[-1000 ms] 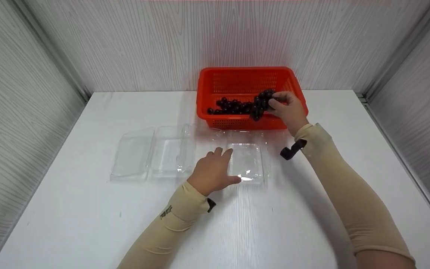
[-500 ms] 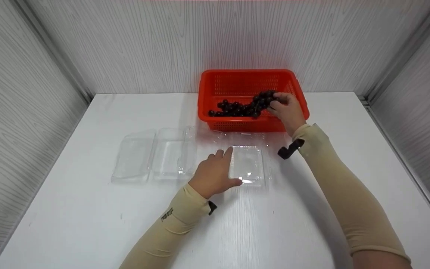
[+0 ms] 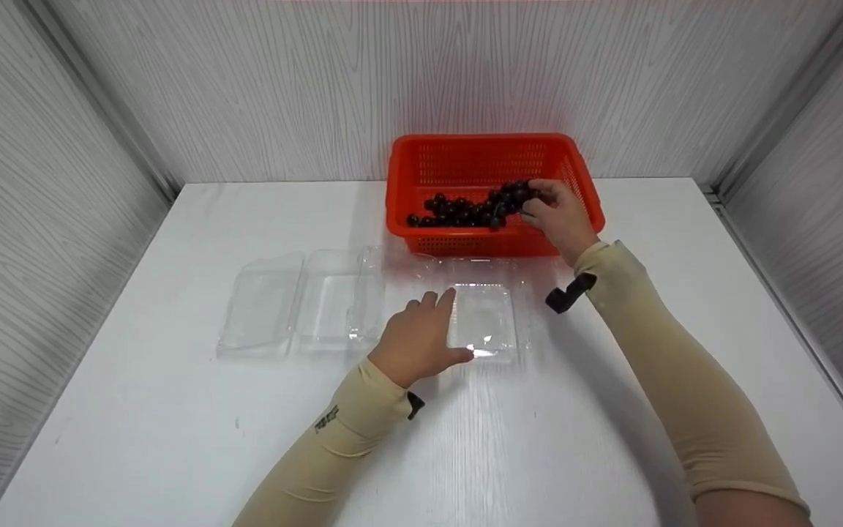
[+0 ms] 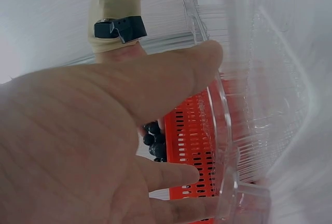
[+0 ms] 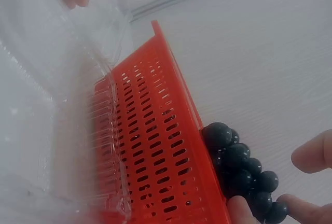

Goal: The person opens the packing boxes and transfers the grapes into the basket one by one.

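A bunch of dark grapes lies partly raised at the right side of the red plastic basket, beside more dark grapes inside it. My right hand holds the bunch's upper end between thumb and fingers; one finger stands off the grapes in the right wrist view. My left hand is spread at the left side of an unfolded clear plastic clamshell box, thumb and fingers mostly straight. The left wrist view shows the thumb by the clear plastic edge; contact is hard to tell.
Another unfolded clear clamshell box lies on the white table at the left. The basket stands behind the boxes, near the back wall. Patterned side walls border the table.
My right hand has lowered the grape bunch from over the basket's front rim back among the other grapes, and shifted slightly left. My left hand stays in place.
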Demonstrator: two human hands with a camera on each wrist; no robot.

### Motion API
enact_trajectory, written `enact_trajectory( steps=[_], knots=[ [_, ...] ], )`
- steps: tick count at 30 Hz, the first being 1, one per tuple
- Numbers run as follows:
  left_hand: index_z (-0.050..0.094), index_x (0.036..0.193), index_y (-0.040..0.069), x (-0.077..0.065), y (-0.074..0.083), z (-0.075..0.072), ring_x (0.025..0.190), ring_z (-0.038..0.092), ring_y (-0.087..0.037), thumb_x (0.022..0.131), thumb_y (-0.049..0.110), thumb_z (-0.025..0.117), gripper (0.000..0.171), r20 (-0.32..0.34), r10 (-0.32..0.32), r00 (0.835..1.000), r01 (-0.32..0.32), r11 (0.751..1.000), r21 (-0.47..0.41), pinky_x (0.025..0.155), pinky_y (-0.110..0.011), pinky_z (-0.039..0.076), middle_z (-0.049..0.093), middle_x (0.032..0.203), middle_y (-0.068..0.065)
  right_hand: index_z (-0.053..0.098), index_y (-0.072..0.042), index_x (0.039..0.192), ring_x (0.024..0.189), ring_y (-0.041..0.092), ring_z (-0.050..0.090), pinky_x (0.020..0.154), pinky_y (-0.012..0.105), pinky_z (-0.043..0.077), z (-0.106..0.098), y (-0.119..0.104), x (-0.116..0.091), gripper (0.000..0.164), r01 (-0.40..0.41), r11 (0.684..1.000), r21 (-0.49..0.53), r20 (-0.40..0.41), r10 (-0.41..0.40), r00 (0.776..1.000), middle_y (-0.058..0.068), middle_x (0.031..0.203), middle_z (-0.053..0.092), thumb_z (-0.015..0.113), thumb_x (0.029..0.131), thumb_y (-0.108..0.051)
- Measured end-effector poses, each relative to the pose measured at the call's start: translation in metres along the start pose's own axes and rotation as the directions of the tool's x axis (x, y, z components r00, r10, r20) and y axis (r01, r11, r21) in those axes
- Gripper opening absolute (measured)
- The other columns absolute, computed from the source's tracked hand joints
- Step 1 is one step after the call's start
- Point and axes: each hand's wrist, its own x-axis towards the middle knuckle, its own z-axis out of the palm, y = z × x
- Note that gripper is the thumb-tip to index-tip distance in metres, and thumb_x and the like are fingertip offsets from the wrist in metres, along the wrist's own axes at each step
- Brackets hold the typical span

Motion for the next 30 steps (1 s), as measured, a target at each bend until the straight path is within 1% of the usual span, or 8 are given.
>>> enact_trajectory(
  steps=[5, 8, 11, 13, 16, 20, 25, 30],
  knots=[
    [0.037, 0.158, 0.003, 0.000, 0.001, -0.002, 0.117, 0.061, -0.040, 0.085, 0.051, 0.081, 0.098, -0.003, 0.008, 1.000, -0.008, 1.000, -0.002, 0.091, -0.052, 0.056, 0.056, 0.141, -0.020, 0.042, -0.008, 0.151, 0.128, 0.031, 0.057, 0.107, 0.035, 0.051, -0.001, -0.001, -0.013, 0.049, 0.051, 0.999, -0.013, 0.024, -0.051, 0.998, 0.013, 0.151, 0.043, 0.056, 0.105, -0.014],
    [0.037, 0.158, 0.003, 0.000, 0.001, -0.004, 0.115, 0.062, -0.040, 0.086, 0.050, 0.079, 0.096, -0.006, 0.014, 1.000, -0.014, 1.000, -0.010, 0.090, -0.052, 0.056, 0.056, 0.139, -0.020, 0.050, -0.004, 0.139, 0.123, 0.035, 0.059, 0.102, 0.034, 0.054, 0.001, -0.001, -0.025, 0.036, 0.112, 0.994, 0.020, 0.011, -0.112, 0.994, 0.013, 0.141, 0.049, 0.055, 0.104, -0.012],
    [0.039, 0.157, 0.003, 0.000, -0.001, -0.007, 0.117, 0.061, -0.040, 0.089, 0.051, 0.077, 0.091, -0.023, 0.028, 0.999, -0.028, 1.000, -0.008, 0.091, -0.052, 0.056, 0.057, 0.140, -0.020, 0.055, -0.005, 0.127, 0.114, 0.038, 0.063, 0.096, 0.032, 0.057, 0.002, 0.000, -0.038, 0.025, 0.191, 0.981, -0.035, -0.008, -0.191, 0.981, 0.012, 0.130, 0.056, 0.056, 0.103, -0.011],
    [0.040, 0.157, 0.003, 0.001, -0.002, -0.010, 0.121, 0.060, -0.039, 0.091, 0.051, 0.075, 0.088, -0.035, 0.035, 0.999, -0.036, 0.999, -0.012, 0.096, -0.051, 0.055, 0.056, 0.142, -0.019, 0.057, -0.005, 0.124, 0.108, 0.037, 0.065, 0.091, 0.029, 0.058, 0.003, 0.002, -0.048, 0.023, 0.265, 0.957, -0.117, -0.005, -0.267, 0.964, 0.013, 0.125, 0.059, 0.058, 0.102, -0.010],
    [0.040, 0.157, 0.005, 0.001, -0.004, -0.017, 0.129, 0.056, -0.036, 0.093, 0.050, 0.073, 0.085, -0.055, 0.042, 0.998, -0.044, 0.998, -0.039, 0.104, -0.049, 0.051, 0.054, 0.146, -0.018, 0.059, 0.000, 0.122, 0.102, 0.030, 0.065, 0.086, 0.023, 0.057, 0.006, 0.004, -0.062, 0.023, 0.382, 0.893, -0.238, 0.014, -0.390, 0.921, 0.016, 0.122, 0.060, 0.059, 0.100, -0.005],
    [0.039, 0.158, 0.007, 0.000, -0.007, -0.027, 0.137, 0.051, -0.035, 0.095, 0.049, 0.070, 0.081, -0.096, 0.061, 0.994, -0.068, 0.995, -0.078, 0.109, -0.050, 0.047, 0.050, 0.153, -0.016, 0.060, 0.010, 0.118, 0.100, 0.020, 0.062, 0.083, 0.019, 0.052, 0.015, -0.005, -0.091, 0.020, 0.473, 0.826, -0.306, 0.028, -0.489, 0.872, 0.022, 0.118, 0.060, 0.057, 0.098, 0.004],
    [0.034, 0.162, 0.012, -0.003, -0.015, -0.040, 0.141, 0.047, -0.034, 0.097, 0.047, 0.069, 0.082, -0.153, 0.055, 0.987, -0.076, 0.988, -0.131, 0.110, -0.052, 0.046, 0.049, 0.156, -0.012, 0.060, 0.012, 0.115, 0.097, 0.016, 0.062, 0.083, 0.018, 0.052, 0.022, -0.016, -0.116, 0.018, 0.507, 0.795, -0.333, 0.033, -0.527, 0.849, 0.021, 0.114, 0.062, 0.056, 0.097, 0.010],
    [0.034, 0.162, 0.012, -0.005, -0.024, -0.051, 0.145, 0.043, -0.034, 0.098, 0.045, 0.067, 0.079, -0.229, 0.042, 0.972, -0.076, 0.987, -0.144, 0.111, -0.053, 0.045, 0.047, 0.156, -0.016, 0.060, 0.012, 0.114, 0.091, 0.014, 0.063, 0.079, 0.020, 0.056, 0.018, -0.001, -0.108, 0.018, 0.551, 0.787, -0.278, 0.041, -0.563, 0.825, 0.020, 0.112, 0.063, 0.056, 0.096, 0.013]
  ],
)
